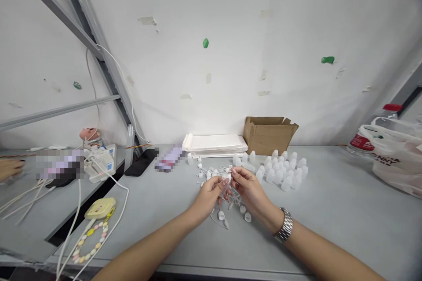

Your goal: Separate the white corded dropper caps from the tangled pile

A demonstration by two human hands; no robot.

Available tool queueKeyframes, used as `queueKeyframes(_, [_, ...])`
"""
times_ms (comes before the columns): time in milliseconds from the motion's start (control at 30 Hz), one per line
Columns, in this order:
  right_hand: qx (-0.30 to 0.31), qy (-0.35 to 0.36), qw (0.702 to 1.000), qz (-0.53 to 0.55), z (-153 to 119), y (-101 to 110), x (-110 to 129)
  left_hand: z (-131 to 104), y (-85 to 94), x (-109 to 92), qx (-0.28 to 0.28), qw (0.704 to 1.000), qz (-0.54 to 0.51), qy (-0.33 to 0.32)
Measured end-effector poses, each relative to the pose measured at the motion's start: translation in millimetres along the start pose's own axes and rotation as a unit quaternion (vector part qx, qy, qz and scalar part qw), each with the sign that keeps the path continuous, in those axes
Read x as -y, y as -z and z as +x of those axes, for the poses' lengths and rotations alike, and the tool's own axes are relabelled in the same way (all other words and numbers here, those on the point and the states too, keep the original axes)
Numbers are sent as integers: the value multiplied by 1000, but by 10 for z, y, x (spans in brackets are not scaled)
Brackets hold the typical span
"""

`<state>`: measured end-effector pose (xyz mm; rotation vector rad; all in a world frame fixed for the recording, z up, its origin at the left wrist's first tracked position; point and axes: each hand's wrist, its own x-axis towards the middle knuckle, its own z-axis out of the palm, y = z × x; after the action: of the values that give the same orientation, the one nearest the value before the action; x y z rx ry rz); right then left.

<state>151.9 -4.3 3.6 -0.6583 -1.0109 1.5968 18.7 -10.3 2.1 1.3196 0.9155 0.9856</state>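
Both hands meet above the counter (329, 210), just in front of me. Left hand (208, 195) and right hand (250, 189) are together, fingertips pinched on one small white part (228, 180) held between them. I cannot tell the exact shape of that part; it is too small. A metal watch (285, 225) sits on the right wrist.

Remaining items, largest to smallest:

1. Wall (231, 52): white, directly behind the counter, with grey struts (95, 39) crossing at the left.
2. Bag (395, 158): white plastic, far right of the counter, with a red-capped bottle (376, 134) beside it.
3. Box (268, 134): open cardboard, against the wall.
4. Sheets (216, 144): a flat white stack, touching the box on its left.
5. Bottles (283, 169): a cluster of small white ones, standing upright, near the right hand and in front of the box.
6. Loose parts (214, 171): small white pieces scattered under and beyond the hands; a few lie nearer to me at the wrists.
7. Yellow case (100, 208): left side, with a bead strap (87, 243) and white cables (112, 184) beside it.
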Motion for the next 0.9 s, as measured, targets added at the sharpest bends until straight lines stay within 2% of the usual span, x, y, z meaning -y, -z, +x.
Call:
queueKeyframes(233, [-40,42,995,-80,12,27,85,22,26,23,-5,999,27,-28])
queueKeyframes(467, [-70,85,983,-150,65,78,89,9,27,16,-8,998,52,-24])
queueKeyframes(900, [-53,61,987,-139,39,90,33,-6,29,11,4,999,48,-4])
